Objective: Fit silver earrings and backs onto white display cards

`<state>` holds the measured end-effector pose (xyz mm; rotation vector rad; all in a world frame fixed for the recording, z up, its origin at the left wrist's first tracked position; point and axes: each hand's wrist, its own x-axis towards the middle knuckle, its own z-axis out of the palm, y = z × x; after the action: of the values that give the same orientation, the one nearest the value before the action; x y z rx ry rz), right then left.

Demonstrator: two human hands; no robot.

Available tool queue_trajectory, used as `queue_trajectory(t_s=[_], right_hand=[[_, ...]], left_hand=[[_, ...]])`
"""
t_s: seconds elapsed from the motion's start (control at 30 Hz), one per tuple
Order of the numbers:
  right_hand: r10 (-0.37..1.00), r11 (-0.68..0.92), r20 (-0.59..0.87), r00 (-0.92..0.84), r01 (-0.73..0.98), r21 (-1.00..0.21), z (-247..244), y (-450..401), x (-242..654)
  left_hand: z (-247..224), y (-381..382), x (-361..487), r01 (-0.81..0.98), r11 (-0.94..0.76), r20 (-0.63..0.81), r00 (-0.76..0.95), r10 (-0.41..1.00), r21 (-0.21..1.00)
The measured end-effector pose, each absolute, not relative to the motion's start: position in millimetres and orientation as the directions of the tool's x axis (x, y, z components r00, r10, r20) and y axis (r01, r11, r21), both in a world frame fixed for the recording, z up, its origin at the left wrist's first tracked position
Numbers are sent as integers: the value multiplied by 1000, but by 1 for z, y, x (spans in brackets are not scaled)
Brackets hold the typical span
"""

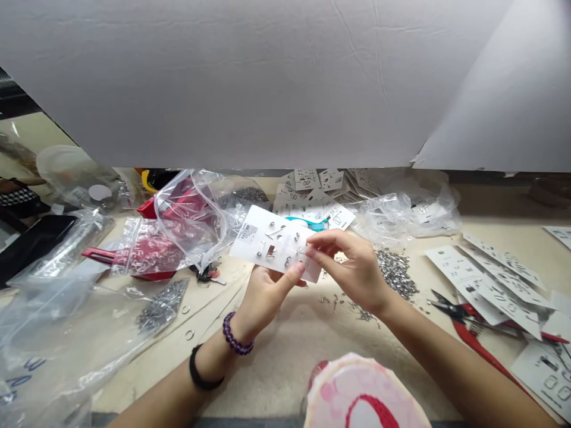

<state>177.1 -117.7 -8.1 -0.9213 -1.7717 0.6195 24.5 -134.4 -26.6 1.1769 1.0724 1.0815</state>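
Several clear plastic bags point(49, 339): spread over the far left of the table point(147, 380), the nearest marked with blue handwriting; a dark flat object point(35, 246) lies among them.
Bagged metal bits point(164, 306): a small silvery heap seen through clear plastic, with two loose rings point(190, 334) just to its right.
Pink-red items point(156, 246): behind the rings, partly inside clear bags; what they are is hard to tell.
Left wrist: wears a black band point(205, 370) and a purple bead bracelet point(238, 334).
Left hand point(270, 294): clamped on the white card, thumb on its face near the lower edge, other fingers underneath.
White card point(250, 244): held tilted above the table, between both hands, with a barcode at its left end and small metal pieces across its face.
Right hand point(350, 264): thumb and forefinger close together at the card's right end; cannot tell whether a small piece is between them.
Printed cards point(323, 202): piled behind the hands, a turquoise object point(317, 225) in front.
Pink-and-white rounded object point(363, 389): at the near edge, below the right hand.
Loose metal pieces point(396, 272): heaped beside the right forearm.
Red-handled cutters point(475, 342): on the right, near overlapping white cards point(482, 279).
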Motion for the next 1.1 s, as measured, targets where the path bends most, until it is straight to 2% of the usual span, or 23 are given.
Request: queue_trajectory(t_s=[0.3, 0.57, 0.8, 0.93, 1.1], right_hand=[[793, 609, 562, -236, 320, -726, -12, -120, 176], [731, 676, 613, -301, 447, -586, -16, -121, 173], [697, 700, 648, -308, 488, -522, -22, -122, 168], [709, 677, 645, -284, 533, -509, -22, -123, 166], [723, 668, 640, -260, 498, -552, -23, -123, 164]], left_hand=[[-29, -136, 26, -158, 81, -61, 128, 990, 984], [-27, -137, 28, -315, 167, -150, 76, 986, 934], [-26, -134, 28, -376, 207, -201, 57, 978, 903], [-26, -135, 28, -372, 210, -205, 54, 977, 904], [-26, -136, 27, -375, 198, -199, 37, 979, 906]])
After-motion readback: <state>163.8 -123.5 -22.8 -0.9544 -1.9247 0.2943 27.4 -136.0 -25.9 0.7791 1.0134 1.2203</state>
